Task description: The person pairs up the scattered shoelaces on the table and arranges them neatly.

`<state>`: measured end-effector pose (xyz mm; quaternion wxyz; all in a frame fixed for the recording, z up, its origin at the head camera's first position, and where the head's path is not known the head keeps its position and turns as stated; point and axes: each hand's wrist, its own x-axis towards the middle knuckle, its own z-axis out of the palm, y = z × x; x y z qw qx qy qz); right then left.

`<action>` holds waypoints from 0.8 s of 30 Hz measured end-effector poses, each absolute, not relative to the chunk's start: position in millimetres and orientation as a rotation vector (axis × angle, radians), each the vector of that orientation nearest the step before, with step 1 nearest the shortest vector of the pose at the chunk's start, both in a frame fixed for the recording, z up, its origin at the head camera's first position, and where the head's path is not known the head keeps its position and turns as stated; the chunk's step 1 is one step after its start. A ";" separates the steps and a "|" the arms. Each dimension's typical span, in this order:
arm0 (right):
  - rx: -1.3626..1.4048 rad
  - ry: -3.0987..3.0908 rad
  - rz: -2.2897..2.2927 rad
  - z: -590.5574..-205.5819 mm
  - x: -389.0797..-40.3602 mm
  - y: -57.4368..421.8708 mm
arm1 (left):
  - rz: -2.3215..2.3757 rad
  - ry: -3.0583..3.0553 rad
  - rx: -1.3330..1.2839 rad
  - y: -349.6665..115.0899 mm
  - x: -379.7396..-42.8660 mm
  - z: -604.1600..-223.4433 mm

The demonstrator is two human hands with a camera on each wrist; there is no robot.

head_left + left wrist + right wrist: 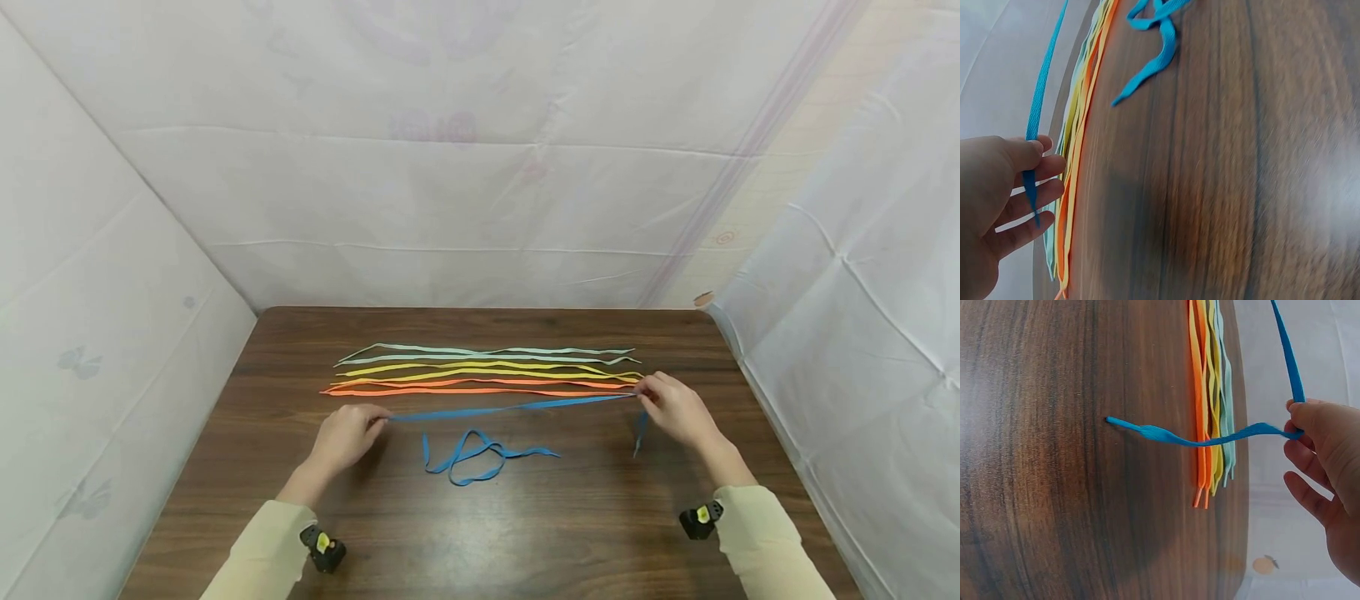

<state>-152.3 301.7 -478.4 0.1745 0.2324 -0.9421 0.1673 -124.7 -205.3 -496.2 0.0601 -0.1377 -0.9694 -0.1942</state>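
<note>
Sleeves (761,529), left hand (347,435), right hand (677,408), blue lace (551,404) stretched between

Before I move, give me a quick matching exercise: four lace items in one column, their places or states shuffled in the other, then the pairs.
Items
1. Mint-green laces
2. Held blue lace
3. Yellow laces
4. Loose blue lace

Places or states
A. Lying in loose loops on the table
B. Between the mint-green laces and the orange laces
C. Stretched between the left hand and the right hand
D. Laid out closest to the table's far edge

Pairs: 1-D, 2-C, 3-B, 4-A
</note>
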 end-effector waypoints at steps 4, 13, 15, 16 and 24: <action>0.652 -2.685 0.473 -481.7 -153.5 302.3 | -0.584 -2.955 -0.376 -214.6 -129.5 -494.5; 0.660 -2.732 0.456 -489.7 -157.6 304.7 | -0.536 -2.981 -0.296 -233.6 -139.0 -497.3; 0.681 -2.733 0.445 -491.3 -158.7 304.7 | -0.534 -2.985 -0.275 -236.6 -140.2 -497.1; 0.692 -2.730 0.435 -492.2 -159.3 304.7 | -0.529 -2.988 -0.265 -238.3 -140.9 -497.1; 0.817 -2.669 0.328 -498.7 -162.2 301.8 | -0.494 -2.993 -0.180 -251.4 -149.8 -495.5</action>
